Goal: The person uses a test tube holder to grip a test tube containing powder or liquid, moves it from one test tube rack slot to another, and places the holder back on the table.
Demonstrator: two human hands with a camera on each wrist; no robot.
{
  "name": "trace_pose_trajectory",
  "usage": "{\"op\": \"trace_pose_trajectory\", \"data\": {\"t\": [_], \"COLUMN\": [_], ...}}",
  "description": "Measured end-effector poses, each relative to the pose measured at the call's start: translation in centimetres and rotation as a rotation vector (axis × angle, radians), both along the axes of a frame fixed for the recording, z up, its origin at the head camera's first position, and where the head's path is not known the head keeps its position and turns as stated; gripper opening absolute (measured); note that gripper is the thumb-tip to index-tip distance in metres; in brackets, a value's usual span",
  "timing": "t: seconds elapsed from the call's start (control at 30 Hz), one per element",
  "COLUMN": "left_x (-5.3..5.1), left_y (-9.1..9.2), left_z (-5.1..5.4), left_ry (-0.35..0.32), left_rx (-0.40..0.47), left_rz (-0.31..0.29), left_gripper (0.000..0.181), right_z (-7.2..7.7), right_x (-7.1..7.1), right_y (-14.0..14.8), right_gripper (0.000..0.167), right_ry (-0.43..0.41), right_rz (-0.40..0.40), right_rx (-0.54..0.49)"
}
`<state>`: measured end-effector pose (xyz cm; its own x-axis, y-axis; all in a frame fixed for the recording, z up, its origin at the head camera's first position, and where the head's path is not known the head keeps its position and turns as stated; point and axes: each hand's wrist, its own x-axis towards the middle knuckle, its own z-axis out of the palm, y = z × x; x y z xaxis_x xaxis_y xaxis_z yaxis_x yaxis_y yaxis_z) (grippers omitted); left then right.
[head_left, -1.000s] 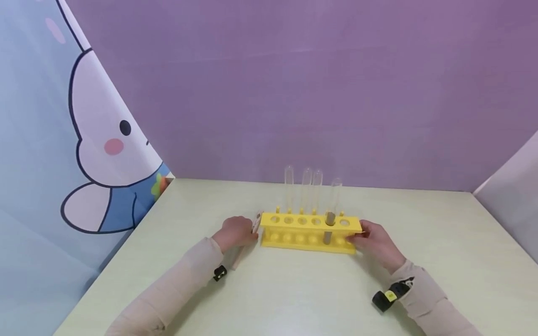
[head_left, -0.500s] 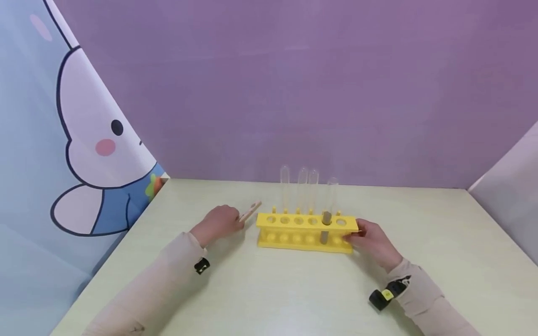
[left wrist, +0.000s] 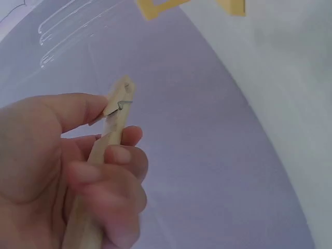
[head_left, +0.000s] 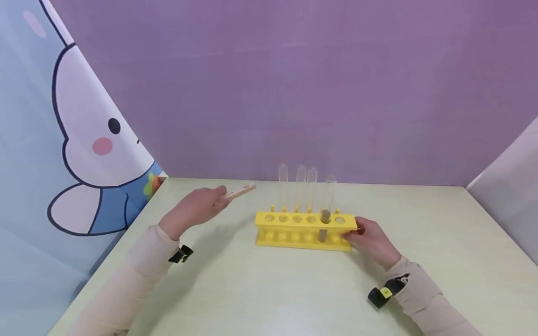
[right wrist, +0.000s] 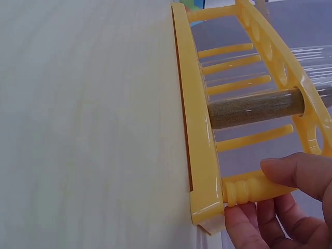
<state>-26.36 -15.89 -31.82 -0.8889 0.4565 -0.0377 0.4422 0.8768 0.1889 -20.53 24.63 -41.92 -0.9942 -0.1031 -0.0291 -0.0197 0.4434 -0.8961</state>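
My left hand (head_left: 194, 211) is raised above the table, left of the rack, holding a wooden clamp (head_left: 238, 192). In the left wrist view the thumb presses by the metal spring of the clamp (left wrist: 116, 116) and the fingers curl round its handle. My right hand (head_left: 374, 241) grips the right end post of the yellow test tube rack (head_left: 304, 219); the right wrist view shows thumb and fingers round that post (right wrist: 254, 189). A tube with grey-brown contents (right wrist: 254, 108) stands in the rack. Several clear tubes (head_left: 300, 186) sit upside down on the rear pegs.
The rack stands on the pale table (head_left: 269, 289). Behind rises a purple backdrop (head_left: 294, 93), with a blue cartoon cloth (head_left: 25, 186) at the left and a pale cloth (head_left: 517, 186) at the right.
My left hand has lifted the clamp off to the left and upward, away from the rack's left end, and the clamp has turned toward level. My right hand keeps its hold on the rack.
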Motion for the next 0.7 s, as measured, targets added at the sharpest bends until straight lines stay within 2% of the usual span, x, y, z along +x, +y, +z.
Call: {"op": "trace_pose_trajectory", "data": {"t": [0.3,0.4,0.7], "left_x": [0.9,1.3,2.0], "left_y": [0.5,0.7,2.1], "left_z": [1.7,2.0,2.9], "left_ry": [0.037,0.064,0.231], "left_rx": [0.025,0.032,0.044], "left_rz": [0.035,0.014,-0.085], "left_gripper": [0.027,0.027,0.029], "right_z": [-0.2,-0.3,-0.2], "right_x": [-0.1,-0.1,-0.2], "right_y": [0.2,0.1,0.1], "right_gripper": [0.042,0.043,0.043], "right_ry": [-0.013,-0.02,-0.018], "right_rz": [-0.006,-0.006,-0.009], "right_rx": [0.005,0.001,0.023]}}
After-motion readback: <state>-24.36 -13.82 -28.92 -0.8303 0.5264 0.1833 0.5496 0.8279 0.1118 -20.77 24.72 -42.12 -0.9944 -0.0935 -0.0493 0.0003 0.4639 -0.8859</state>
